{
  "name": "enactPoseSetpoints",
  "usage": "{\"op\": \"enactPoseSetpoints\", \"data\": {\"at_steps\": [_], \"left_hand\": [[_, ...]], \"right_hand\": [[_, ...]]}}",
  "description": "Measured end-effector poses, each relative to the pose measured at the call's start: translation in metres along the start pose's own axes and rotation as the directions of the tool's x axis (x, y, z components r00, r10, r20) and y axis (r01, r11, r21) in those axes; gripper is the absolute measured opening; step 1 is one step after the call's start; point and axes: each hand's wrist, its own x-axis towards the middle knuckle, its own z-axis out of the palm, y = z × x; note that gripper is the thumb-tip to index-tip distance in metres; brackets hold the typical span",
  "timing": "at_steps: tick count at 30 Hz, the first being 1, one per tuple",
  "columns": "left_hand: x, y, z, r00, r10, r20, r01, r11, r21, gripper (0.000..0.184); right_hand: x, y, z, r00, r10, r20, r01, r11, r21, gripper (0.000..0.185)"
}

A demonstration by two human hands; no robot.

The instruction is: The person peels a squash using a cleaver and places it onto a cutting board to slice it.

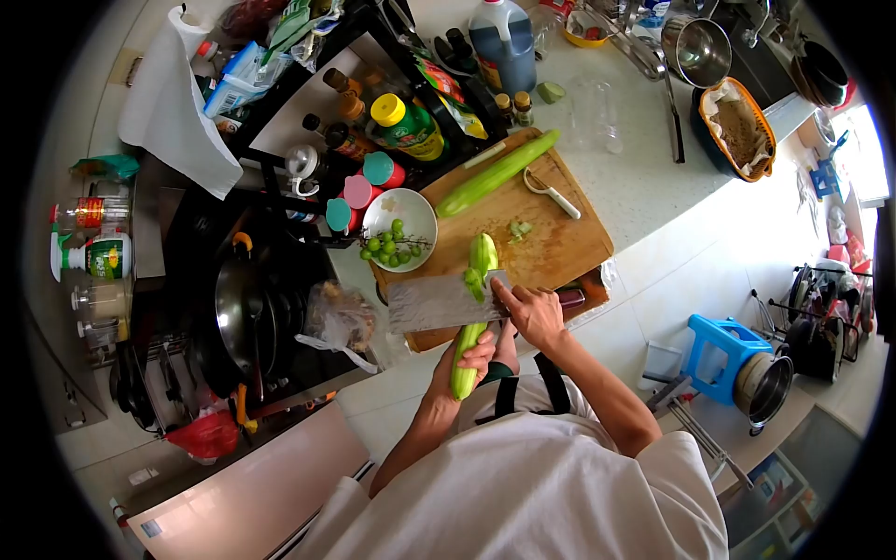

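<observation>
A long peeled green vegetable (463,375) is wrapped in the fingers of my left hand (473,352), its far end over the wooden cutting board (560,245). My right hand (532,313) grips a broad cleaver (429,303), whose blade lies across the vegetable, with green pieces on it. The cleaver's handle is hidden under my right fingers. Another long green vegetable (499,175) rests at the board's far side, beside a white-handled peeler (555,194). A few green scraps (519,230) lie on the board.
A white bowl (411,207) with green grapes stands by the board's left edge. Sauce bottles, a yellow-capped one (406,126) among them, stand behind it. A wok (238,303) sits at the left. A plastic bag (341,317) is near the cleaver's tip.
</observation>
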Motion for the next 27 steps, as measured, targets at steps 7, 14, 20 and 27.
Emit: {"op": "enactPoseSetpoints", "data": {"at_steps": [7, 14, 20, 27], "left_hand": [[0.001, -0.006, 0.005, 0.999, 0.040, 0.020, -0.040, 0.999, 0.021, 0.019], [-0.003, -0.001, 0.004, 0.999, 0.030, 0.045, -0.032, 0.998, 0.049, 0.043], [0.000, 0.003, -0.003, 0.999, -0.013, 0.043, 0.011, 0.999, 0.047, 0.049], [-0.003, 0.006, -0.004, 0.999, -0.017, 0.037, 0.016, 0.999, 0.038, 0.050]], "right_hand": [[0.003, 0.003, -0.002, 0.998, -0.043, 0.041, 0.045, 0.997, -0.057, 0.051], [0.011, 0.018, 0.007, 0.997, 0.058, 0.055, -0.057, 0.998, -0.031, 0.050], [0.004, 0.016, 0.005, 0.999, 0.003, 0.047, -0.005, 0.999, 0.043, 0.055], [0.006, 0.015, 0.005, 0.998, 0.031, 0.061, -0.035, 0.997, 0.065, 0.061]]}}
